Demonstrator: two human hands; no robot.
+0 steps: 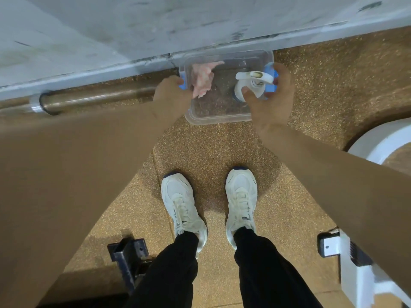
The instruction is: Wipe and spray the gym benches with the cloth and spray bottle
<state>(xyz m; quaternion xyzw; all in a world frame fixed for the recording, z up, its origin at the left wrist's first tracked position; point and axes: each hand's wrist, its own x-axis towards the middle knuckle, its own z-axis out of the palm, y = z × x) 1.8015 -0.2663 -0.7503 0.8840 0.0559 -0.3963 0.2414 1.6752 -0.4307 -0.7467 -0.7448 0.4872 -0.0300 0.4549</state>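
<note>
Here, the left hand [171,94] is closed around the blue handle at the nine o'clock end of a clear plastic tub [219,120]; the right hand [270,101] clasps the three o'clock end, thumb over the rim. Inside, a pink cloth [202,78] lies toward nine o'clock, a white spray bottle [253,82] toward three. At six o'clock, two white sneakers [182,207] stand on speckled flooring [300,85]. A metal bar [93,97] lies at nine o'clock.

The clear bin [219,116] sits tight against the wall's baseboard [111,70], leaving no passage behind it. A metal bar [97,98] lies just left. Open floor [211,147] spreads between bin and shoes [182,207]; white equipment [378,143] crowds the right.
</note>
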